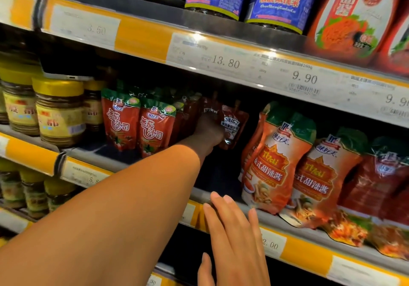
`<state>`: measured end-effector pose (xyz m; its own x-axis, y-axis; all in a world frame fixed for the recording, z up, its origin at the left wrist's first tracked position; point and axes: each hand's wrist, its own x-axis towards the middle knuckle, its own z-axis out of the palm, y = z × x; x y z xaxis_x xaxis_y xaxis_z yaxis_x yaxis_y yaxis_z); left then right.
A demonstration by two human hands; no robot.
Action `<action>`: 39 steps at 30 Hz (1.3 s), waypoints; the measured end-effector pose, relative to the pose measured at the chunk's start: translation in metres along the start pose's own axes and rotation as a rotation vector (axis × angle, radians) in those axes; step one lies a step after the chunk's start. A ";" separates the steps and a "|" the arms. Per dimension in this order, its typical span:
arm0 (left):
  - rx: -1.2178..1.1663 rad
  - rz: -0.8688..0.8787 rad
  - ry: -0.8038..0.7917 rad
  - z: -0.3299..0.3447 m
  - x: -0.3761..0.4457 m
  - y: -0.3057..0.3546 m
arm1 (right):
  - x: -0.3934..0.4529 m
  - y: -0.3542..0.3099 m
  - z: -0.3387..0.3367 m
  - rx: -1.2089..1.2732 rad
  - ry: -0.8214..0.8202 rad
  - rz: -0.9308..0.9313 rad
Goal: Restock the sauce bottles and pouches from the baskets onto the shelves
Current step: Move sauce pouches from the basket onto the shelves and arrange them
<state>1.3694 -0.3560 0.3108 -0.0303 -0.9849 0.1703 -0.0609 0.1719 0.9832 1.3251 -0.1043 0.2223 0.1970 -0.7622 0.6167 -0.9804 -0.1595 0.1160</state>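
Observation:
My left hand [209, 132] reaches deep into the middle shelf [141, 164] and grips a small red Heinz ketchup pouch [233, 124], holding it upright in the dark gap. Left of it stand red tomato sauce pouches [138, 122] with green tops. On the right of the gap lean orange Thai sweet chilli pouches [285, 164]. My right hand [234, 234] hovers with straight fingers in front of the shelf's front edge, holding nothing. No basket is in view.
Yellow-lidded jars [58, 108] fill the middle shelf's left end. The shelf above carries blue-labelled jars [281, 0] and a red-and-white bottle [356, 13]. Yellow price strips [221, 60] run along the shelf edges. More jars [33, 190] stand on the lower shelf.

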 end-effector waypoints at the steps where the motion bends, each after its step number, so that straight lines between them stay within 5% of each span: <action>1: 0.023 0.023 0.028 0.001 0.001 0.001 | -0.001 0.000 0.000 -0.001 0.007 0.001; 11: 0.500 0.158 0.229 0.004 -0.010 0.001 | -0.003 0.000 -0.003 0.076 -0.038 -0.001; 20: 0.441 0.165 0.003 -0.024 -0.069 0.023 | -0.004 0.001 -0.018 0.176 -0.179 -0.026; 24: 0.242 0.233 -0.107 -0.081 -0.141 0.025 | -0.013 0.001 -0.020 0.241 -0.222 -0.010; 28: 0.296 0.284 -0.145 -0.167 -0.227 0.006 | -0.017 -0.005 -0.024 0.250 -0.225 0.022; 33: 0.447 0.175 -0.050 -0.268 -0.312 -0.044 | -0.011 -0.040 -0.039 0.354 -0.220 0.086; 39: 0.647 0.037 0.106 -0.377 -0.401 -0.107 | -0.024 -0.157 -0.042 0.696 -0.343 0.051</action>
<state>1.7639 0.0129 0.1618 0.0526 -0.9690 0.2413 -0.6504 0.1501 0.7446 1.4736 -0.0345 0.2217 0.2553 -0.9125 0.3195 -0.7786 -0.3900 -0.4916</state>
